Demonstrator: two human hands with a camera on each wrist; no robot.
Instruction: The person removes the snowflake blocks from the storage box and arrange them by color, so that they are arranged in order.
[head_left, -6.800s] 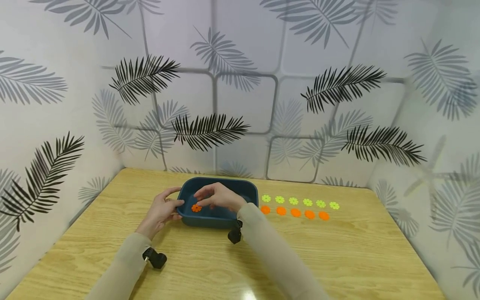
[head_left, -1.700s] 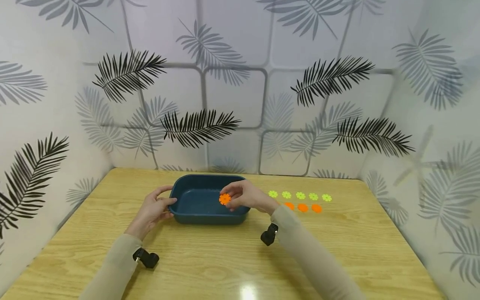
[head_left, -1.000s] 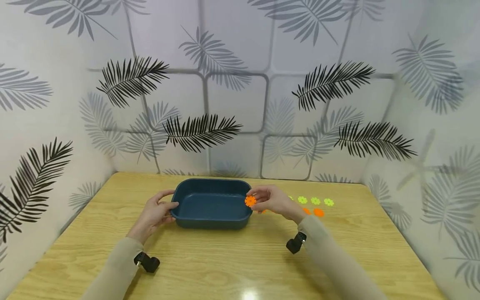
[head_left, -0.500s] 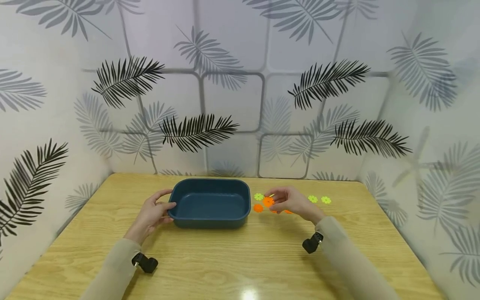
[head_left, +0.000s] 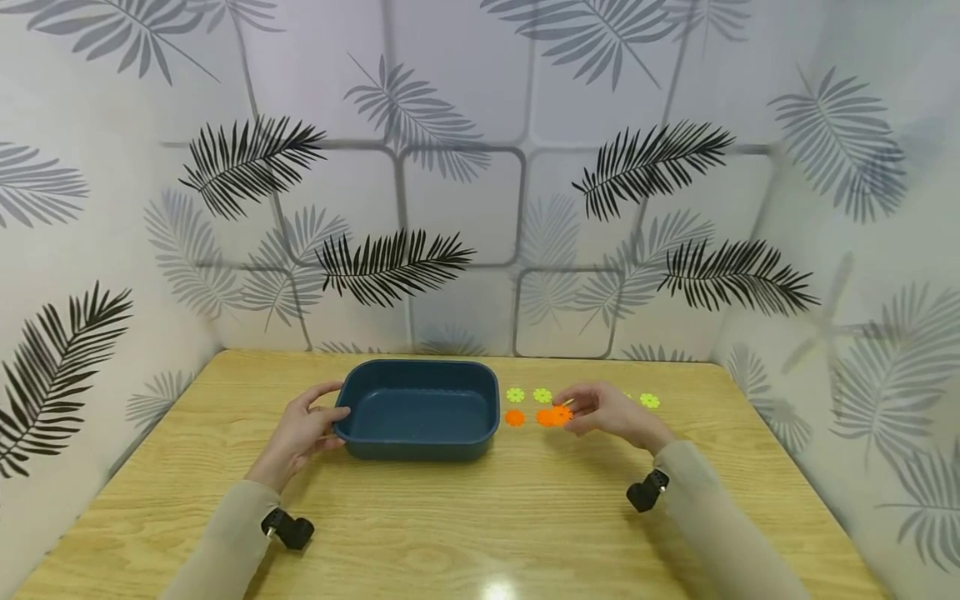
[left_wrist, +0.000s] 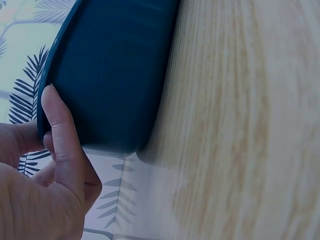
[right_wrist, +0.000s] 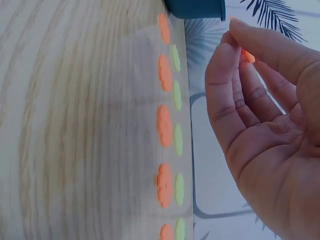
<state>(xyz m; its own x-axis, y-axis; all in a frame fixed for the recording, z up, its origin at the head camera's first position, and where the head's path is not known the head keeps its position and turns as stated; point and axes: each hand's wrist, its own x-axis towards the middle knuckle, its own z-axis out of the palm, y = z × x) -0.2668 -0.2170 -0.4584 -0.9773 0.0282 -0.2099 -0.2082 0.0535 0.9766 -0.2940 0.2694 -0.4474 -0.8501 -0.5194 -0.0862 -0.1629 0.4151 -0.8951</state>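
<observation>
My left hand [head_left: 303, 427] grips the left end of a dark blue rectangular tub [head_left: 420, 450], its thumb over the rim. The left wrist view shows that thumb on the near face of the tub [left_wrist: 115, 65] and fingers behind the rim. To the right of the tub, my right hand [head_left: 611, 414] pinches an orange flower-shaped piece [head_left: 562, 414] between thumb and fingertips. In the head view this piece overlaps another orange piece [head_left: 544, 417] in the row below it. Mostly hidden by the fingers in the right wrist view, the held piece [right_wrist: 248, 56] shows only an orange bit.
Beside the tub, flat yellow-green flower pieces [head_left: 515, 394] form a back row and orange ones [head_left: 514, 417] a front row, partly covered by my right hand. They lie on a wood-grain table [head_left: 420, 525]. A leaf-patterned wall covering [head_left: 465, 208] rises behind and at both sides.
My right hand, earlier inside the tub by an orange flower piece, has lifted one out and carried it right, over the rows. My left hand has kept its grip on the tub.
</observation>
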